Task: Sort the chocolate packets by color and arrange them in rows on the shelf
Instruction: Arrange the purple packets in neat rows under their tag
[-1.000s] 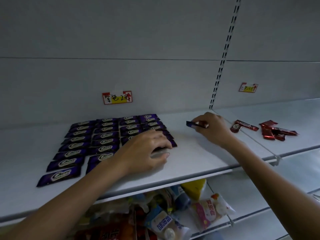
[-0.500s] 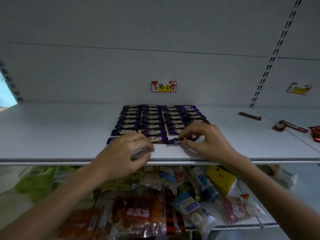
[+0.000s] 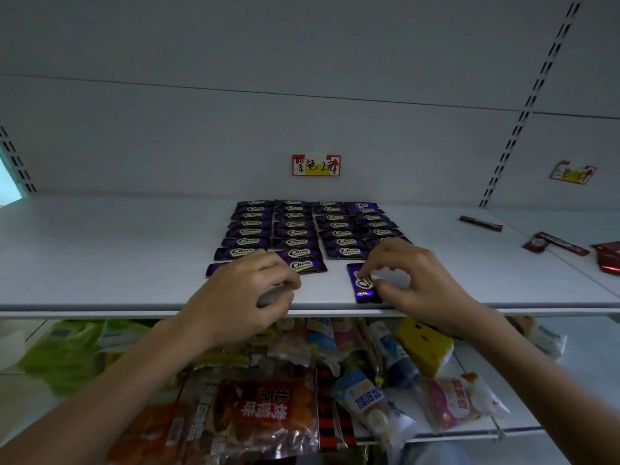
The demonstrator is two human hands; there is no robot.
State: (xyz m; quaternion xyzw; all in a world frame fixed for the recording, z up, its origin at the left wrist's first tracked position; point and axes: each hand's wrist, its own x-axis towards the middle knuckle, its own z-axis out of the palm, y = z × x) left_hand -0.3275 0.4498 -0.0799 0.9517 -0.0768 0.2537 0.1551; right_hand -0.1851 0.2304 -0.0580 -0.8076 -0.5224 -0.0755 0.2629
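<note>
- The purple packets (image 3: 312, 229) lie in four neat columns on the shelf (image 3: 117, 256), straight below the price tag (image 3: 316, 165) at twelve o'clock; that block looks mostly done.
- The right hand (image 3: 419, 283) pinches a loose purple packet (image 3: 362, 286) with curled fingertips; the packet lies flat and end-on by the shelf's front edge, at five o'clock of the block, not yet squared into a row.
- The left hand (image 3: 235, 303) rests curled at seven o'clock, over the front-left packet; whether it holds anything, I cannot tell.
- The red packets (image 3: 553, 243) lie scattered at three o'clock, well apart from the purple; I judge those are the main work left, besides filling out the shorter right-hand columns.
</note>
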